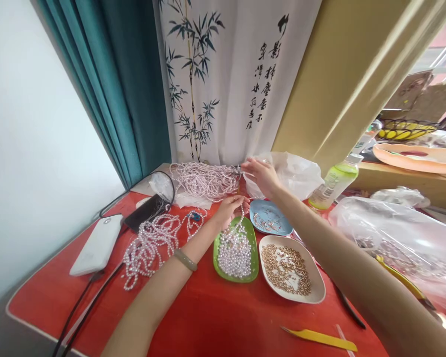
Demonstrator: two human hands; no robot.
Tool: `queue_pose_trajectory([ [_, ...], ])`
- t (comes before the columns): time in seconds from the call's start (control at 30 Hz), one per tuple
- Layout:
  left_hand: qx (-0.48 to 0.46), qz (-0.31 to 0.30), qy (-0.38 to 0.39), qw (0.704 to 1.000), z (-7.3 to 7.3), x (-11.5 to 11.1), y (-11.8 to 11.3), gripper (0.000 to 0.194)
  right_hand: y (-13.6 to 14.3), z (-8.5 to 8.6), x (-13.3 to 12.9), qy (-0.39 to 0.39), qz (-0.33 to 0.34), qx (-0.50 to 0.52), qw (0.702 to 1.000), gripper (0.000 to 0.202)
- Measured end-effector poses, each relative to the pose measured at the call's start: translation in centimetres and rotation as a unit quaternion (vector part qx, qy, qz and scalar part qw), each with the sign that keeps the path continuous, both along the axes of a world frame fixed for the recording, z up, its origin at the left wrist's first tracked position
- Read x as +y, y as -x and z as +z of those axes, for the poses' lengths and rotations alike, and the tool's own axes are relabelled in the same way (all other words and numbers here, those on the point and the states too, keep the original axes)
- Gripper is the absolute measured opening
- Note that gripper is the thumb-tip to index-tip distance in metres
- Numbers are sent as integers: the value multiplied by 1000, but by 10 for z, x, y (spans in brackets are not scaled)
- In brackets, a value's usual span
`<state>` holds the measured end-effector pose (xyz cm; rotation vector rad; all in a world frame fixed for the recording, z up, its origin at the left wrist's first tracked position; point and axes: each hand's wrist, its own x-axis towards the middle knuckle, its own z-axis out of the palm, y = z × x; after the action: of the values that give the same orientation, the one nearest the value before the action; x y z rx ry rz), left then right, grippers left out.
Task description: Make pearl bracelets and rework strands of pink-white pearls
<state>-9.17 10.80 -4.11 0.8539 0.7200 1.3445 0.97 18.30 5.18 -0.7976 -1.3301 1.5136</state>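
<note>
My left hand (231, 210) is closed, its fingertips pinching a string of pearl beads (242, 213) that hangs down toward the green tray (216, 270). Loose white pearl beads (235, 253) fill much of that tray. Higher up and farther back, my right hand (262, 176) reaches to the left with its fingers stretched out; nothing shows clearly in it. Just below it is a blue dish (258, 204) with small metallic pieces. Beside the green tray stands a cream dish (317, 292) of gold beads (288, 267).
Pink bead strands lie in a back heap (206, 179) and a left heap (152, 243). A white power bank (98, 245), dark phone (144, 213) and cables lie left. Yellow tweezers (319, 338), yellow-handled pliers (399, 277), a bottle (334, 181) and plastic bags (394, 223) are right.
</note>
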Motion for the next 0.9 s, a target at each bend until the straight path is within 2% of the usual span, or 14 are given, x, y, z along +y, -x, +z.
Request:
queue_pose_trajectory([
  [0.1, -5, 11, 4, 1000, 2, 0, -2, 21, -7, -28, -17, 16, 18, -34, 999, 25],
  [0.17, -6, 16, 8, 1000, 1, 0, -3, 22, -11, -44, -29, -2, 31, -58, 998, 29],
  [0.23, -4, 19, 11, 1000, -1, 0, -4, 23, -13, -55, -38, -36, 32, -91, 995, 30],
  [0.33, 1, 19, 17, 1000, -3, -4, -5, 23, -14, -62, -45, -62, 26, -121, 990, 26],
  [0.47, 1, 17, 19, 1000, 0, -14, -3, 19, -13, -58, -50, -61, 30, -107, 992, 28],
  [0.67, 11, -4, 5, 1000, 1, -24, 1, 19, -14, -38, -50, -63, -4, -29, 998, 26],
  [0.9, 25, -8, 4, 1000, -8, -21, -5, 19, -15, -10, -43, -140, -29, -77, 987, 27],
])
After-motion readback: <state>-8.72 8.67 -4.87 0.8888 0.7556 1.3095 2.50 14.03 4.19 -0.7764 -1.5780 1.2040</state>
